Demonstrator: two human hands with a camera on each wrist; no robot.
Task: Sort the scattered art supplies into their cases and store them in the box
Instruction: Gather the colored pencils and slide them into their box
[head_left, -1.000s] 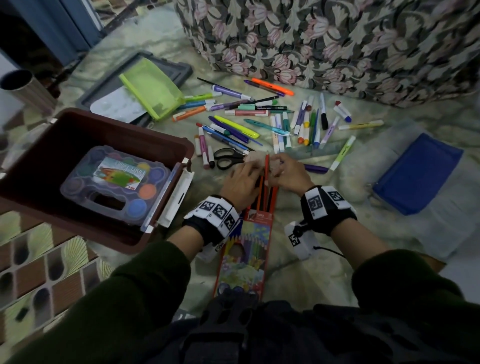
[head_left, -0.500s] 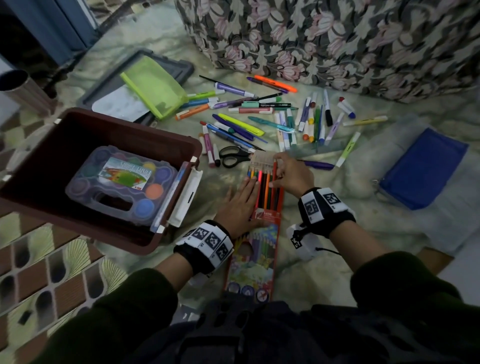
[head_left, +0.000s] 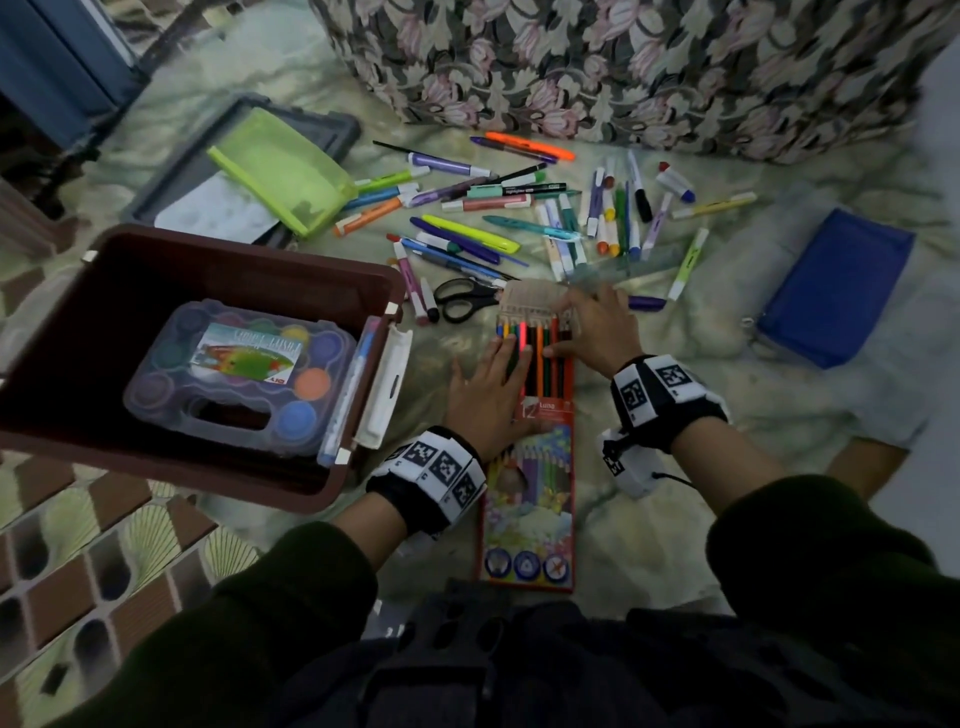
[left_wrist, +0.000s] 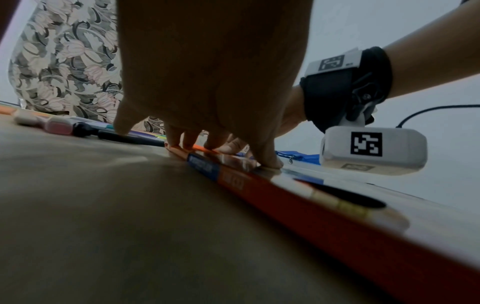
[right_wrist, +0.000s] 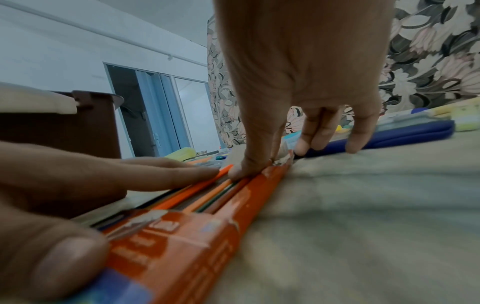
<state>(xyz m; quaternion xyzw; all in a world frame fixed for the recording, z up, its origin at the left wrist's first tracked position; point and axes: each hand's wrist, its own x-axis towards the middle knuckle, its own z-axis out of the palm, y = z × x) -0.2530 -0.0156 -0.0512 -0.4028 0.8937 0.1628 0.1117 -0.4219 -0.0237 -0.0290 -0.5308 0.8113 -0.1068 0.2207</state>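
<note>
Beside the brown box (head_left: 332, 270), which already held the paint case (head_left: 239, 374), pens (head_left: 467, 234) lay unsorted. Left hand (head_left: 485, 389) pressed flat on the pencil case (head_left: 530, 493). On the right wrist view, the right hand (right_wrist: 298, 82) pressed fingertips on the pencils (right_wrist: 207, 197), gripping nothing.

One brown box (head_left: 218, 260) holds one paint set (head_left: 239, 374). Beside the box lie one pencil case (head_left: 527, 499), one pair of scissors (head_left: 462, 299), one green pouch (head_left: 283, 169) and one blue pouch (head_left: 831, 288). Two hands, left (head_left: 488, 395) and right (head_left: 592, 327), rest on the pencils.
</note>
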